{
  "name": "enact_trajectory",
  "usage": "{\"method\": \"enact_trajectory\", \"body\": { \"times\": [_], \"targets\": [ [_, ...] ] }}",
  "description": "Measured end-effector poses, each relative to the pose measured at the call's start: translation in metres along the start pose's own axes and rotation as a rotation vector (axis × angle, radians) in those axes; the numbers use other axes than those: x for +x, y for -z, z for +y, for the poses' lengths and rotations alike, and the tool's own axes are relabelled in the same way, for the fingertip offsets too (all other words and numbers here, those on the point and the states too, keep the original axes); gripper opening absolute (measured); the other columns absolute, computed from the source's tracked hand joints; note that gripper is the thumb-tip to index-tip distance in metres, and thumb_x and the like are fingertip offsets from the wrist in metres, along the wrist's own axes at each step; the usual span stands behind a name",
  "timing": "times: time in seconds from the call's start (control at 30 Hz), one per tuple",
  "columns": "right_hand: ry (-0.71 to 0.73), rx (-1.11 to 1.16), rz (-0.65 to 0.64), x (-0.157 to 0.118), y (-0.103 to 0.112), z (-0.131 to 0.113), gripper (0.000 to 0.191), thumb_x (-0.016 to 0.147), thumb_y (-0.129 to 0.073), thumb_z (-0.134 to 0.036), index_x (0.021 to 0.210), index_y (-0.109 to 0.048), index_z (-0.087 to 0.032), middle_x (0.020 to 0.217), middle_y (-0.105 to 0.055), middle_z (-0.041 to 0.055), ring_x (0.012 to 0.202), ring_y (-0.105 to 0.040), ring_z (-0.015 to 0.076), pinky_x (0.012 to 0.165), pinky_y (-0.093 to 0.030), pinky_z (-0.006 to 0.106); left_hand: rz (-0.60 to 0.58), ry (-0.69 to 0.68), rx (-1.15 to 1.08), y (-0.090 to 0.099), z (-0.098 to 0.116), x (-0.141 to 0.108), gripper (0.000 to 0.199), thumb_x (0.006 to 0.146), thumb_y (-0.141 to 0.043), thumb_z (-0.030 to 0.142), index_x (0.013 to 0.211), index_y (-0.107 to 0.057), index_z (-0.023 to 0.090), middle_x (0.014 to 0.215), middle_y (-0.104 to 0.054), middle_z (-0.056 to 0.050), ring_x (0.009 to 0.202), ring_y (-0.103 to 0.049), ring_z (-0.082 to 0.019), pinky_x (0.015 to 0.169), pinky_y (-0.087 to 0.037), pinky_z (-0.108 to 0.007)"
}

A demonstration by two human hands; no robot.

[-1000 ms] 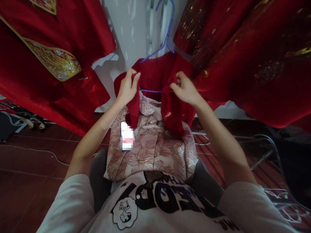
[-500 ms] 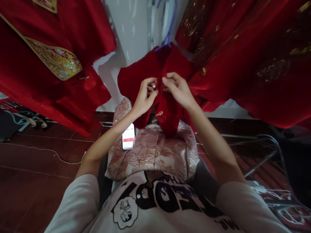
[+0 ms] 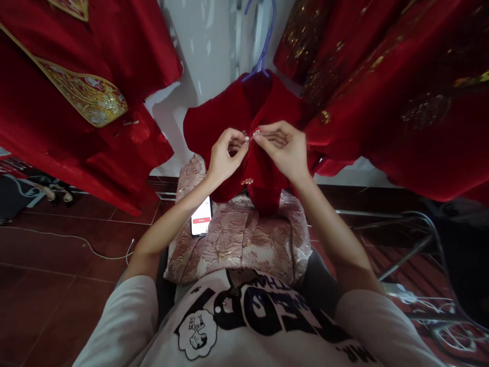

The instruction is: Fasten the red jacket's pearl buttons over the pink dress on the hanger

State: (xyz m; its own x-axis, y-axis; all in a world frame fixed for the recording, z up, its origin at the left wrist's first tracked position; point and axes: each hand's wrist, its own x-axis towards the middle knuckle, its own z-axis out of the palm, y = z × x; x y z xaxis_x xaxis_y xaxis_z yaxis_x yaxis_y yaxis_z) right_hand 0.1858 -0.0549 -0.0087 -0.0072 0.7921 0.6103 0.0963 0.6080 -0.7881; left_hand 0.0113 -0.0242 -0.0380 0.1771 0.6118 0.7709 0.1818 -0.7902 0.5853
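A short red garment (image 3: 217, 120) hangs on a purple hanger (image 3: 263, 56) in front of me. My left hand (image 3: 227, 153) pinches a small pearl-like button (image 3: 246, 138) at its front opening. Close beside it, my right hand (image 3: 284, 148) pinches the other front edge by a small beaded fastener (image 3: 256, 132). The fingertips of both hands nearly meet. Lower on the front sits another beaded fastener (image 3: 248, 181), touched by neither hand.
A shiny pink patterned bundle (image 3: 229, 239) lies on my lap, with a lit phone (image 3: 201, 219) on its left. Red garments with gold decoration (image 3: 95, 102) hang at both sides. A metal-framed chair (image 3: 431, 239) stands right; a white cable (image 3: 87, 243) crosses the floor left.
My right hand has moved slightly down and now holds the edge by the beaded fastener, which has come into view. My left hand has shifted slightly right with the button, and the garment front is drawn together.
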Motion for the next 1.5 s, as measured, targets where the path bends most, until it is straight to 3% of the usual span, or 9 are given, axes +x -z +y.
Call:
{"method": "enact_trajectory", "body": {
  "times": [0.23,0.4,0.57,0.97,1.27,1.4,1.5],
  "targets": [
    [-0.063,0.02,0.054,0.0,-0.001,-0.009,0.046,0.069,-0.093,-0.055,0.086,-0.068,-0.021,0.089,-0.08,0.0042,0.084,-0.078,0.0167,0.08,-0.067,0.031,-0.033,-0.24,0.116,0.011,0.014,0.006,0.023,0.089,-0.061,0.001,0.096,-0.055,0.023,0.091,-0.06,0.001,0.076,-0.064,-0.009,0.066,-0.056,-0.021],
    [0.011,-0.073,0.05,-0.004,-0.004,-0.006,0.039,0.08,-0.086,-0.054,0.094,-0.071,-0.021,0.097,-0.08,0.0024,0.09,-0.079,0.0181,0.087,-0.069,0.036,-0.175,-0.175,0.347,0.02,0.024,0.012,0.012,0.095,-0.065,0.013,0.097,-0.055,0.02,0.097,-0.061,-0.003,0.088,-0.066,-0.016,0.08,-0.057,-0.032],
    [0.048,-0.091,0.069,-0.006,-0.005,-0.004,0.03,0.089,-0.079,-0.048,0.103,-0.078,-0.022,0.103,-0.081,0.0025,0.094,-0.08,0.0197,0.097,-0.067,0.044,-0.228,-0.124,0.428,0.023,0.025,0.02,0.01,0.1,-0.065,0.021,0.094,-0.057,0.018,0.094,-0.061,-0.002,0.085,-0.067,-0.017,0.082,-0.055,-0.033],
    [0.044,-0.067,-0.007,-0.002,0.003,0.006,0.035,0.08,-0.088,-0.04,0.108,-0.079,-0.021,0.105,-0.081,0.0036,0.099,-0.08,0.0223,0.104,-0.065,0.047,-0.295,-0.134,0.47,0.024,0.027,0.026,0.007,0.095,-0.066,0.014,0.091,-0.062,0.017,0.089,-0.065,-0.002,0.08,-0.067,-0.018,0.079,-0.054,-0.033],
    [0.011,-0.099,-0.064,0.001,0.0,0.006,0.036,0.083,-0.082,-0.039,0.113,-0.077,-0.02,0.107,-0.08,0.0053,0.099,-0.079,0.0214,0.1,-0.066,0.043,-0.338,-0.216,0.498,0.025,0.023,0.029,0.014,0.095,-0.058,0.006,0.089,-0.062,0.018,0.089,-0.064,-0.004,0.09,-0.069,-0.022,0.084,-0.054,-0.037],
    [0.013,-0.177,-0.09,-0.004,-0.001,0.003,0.047,0.086,-0.075,-0.035,0.131,-0.072,-0.022,0.126,-0.075,0.0077,0.112,-0.075,0.0237,0.104,-0.064,0.045,-0.316,-0.126,0.424,0.022,0.021,0.024,0.01,0.098,-0.059,0.01,0.098,-0.063,0.019,0.1,-0.068,-0.005,0.099,-0.07,-0.022,0.091,-0.057,-0.038],
    [0.038,-0.275,-0.169,-0.014,-0.005,0.003,0.074,0.079,-0.078,-0.028,0.151,-0.058,-0.029,0.154,-0.059,0.0081,0.14,-0.059,0.0302,0.113,-0.057,0.051,-0.318,-0.001,0.285,0.018,0.013,0.019,0.019,0.099,-0.053,0.007,0.11,-0.064,0.019,0.11,-0.072,-0.006,0.105,-0.071,-0.019,0.096,-0.059,-0.035]
  ]
}}
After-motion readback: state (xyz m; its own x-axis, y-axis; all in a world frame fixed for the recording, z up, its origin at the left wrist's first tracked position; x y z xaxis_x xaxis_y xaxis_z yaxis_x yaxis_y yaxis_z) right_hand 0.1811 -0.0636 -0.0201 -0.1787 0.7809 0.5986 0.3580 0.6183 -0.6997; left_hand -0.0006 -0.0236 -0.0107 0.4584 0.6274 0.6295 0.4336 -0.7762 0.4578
